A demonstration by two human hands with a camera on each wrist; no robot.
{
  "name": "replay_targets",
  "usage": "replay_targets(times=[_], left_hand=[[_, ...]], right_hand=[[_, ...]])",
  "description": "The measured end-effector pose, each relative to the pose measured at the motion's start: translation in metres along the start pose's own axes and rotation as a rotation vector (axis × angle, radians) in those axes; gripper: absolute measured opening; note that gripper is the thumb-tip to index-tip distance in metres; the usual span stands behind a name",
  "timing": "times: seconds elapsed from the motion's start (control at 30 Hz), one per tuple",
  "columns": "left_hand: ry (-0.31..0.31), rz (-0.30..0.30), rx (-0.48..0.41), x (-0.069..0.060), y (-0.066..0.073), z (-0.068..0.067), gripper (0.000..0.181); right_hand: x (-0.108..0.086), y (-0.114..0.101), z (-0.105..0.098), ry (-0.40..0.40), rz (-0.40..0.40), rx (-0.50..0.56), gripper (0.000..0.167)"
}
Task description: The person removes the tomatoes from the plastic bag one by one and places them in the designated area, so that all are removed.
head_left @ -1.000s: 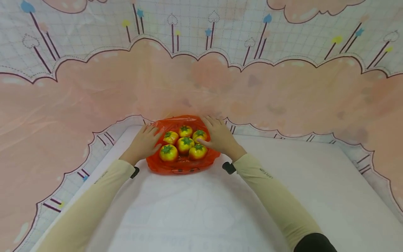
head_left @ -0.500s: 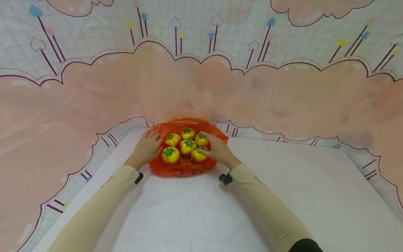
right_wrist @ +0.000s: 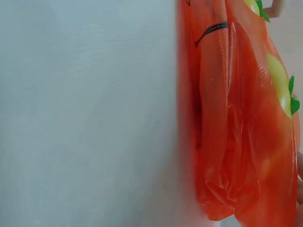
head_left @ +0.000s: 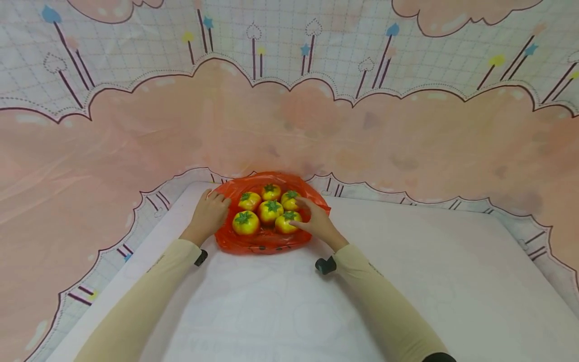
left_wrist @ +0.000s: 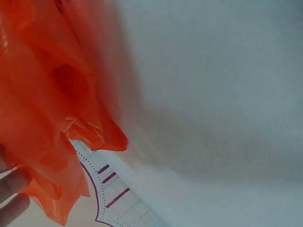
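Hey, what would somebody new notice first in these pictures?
Probably the bright orange-red bag, spread open on the white table, with six yellow fruits with green tops clustered in it. Next, the left hand at its left edge and right hand by the right-side fruits, then the peach-coloured backdrop behind.

Creased red plastic bag (right_wrist: 232,142) just beside the right hand (right_wrist: 300,191), only its fingers in sight, yellow fruit (right_wrist: 278,82) with green leaves showing past the bag's edge near them, second fruit (right_wrist: 252,5) farther off beside another fingertip (right_wrist: 275,8), dark mark (right_wrist: 212,32) on the bag, pale surface (right_wrist: 85,113) on the side away from the hand
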State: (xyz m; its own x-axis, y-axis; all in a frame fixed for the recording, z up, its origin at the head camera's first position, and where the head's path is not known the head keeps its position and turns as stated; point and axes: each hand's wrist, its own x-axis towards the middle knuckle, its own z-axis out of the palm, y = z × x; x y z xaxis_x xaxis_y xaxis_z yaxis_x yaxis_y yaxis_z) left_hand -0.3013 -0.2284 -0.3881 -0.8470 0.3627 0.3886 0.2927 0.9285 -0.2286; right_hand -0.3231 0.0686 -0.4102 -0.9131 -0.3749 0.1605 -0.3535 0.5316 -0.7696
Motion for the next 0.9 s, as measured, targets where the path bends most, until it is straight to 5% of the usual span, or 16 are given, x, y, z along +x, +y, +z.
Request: replay_targets(times=[0.27,0.47,0.9], left_hand=[[-0.011,-0.039,-0.004,-0.002,0.002,0.002,0.014],[-0.015,-0.06,-0.004,-0.002,0.003,0.004,0.015],[0.1,-0.06,-0.01,-0.002,-0.001,0.012,0.014]], right_hand=[[0.001,0.009,0.002,-0.051,0.085,0.011,0.072],[0.002,0.014,0.005,-0.085,0.076,-0.021,0.072],[0.001,0.016,0.006,-0.113,0.073,-0.023,0.068]])
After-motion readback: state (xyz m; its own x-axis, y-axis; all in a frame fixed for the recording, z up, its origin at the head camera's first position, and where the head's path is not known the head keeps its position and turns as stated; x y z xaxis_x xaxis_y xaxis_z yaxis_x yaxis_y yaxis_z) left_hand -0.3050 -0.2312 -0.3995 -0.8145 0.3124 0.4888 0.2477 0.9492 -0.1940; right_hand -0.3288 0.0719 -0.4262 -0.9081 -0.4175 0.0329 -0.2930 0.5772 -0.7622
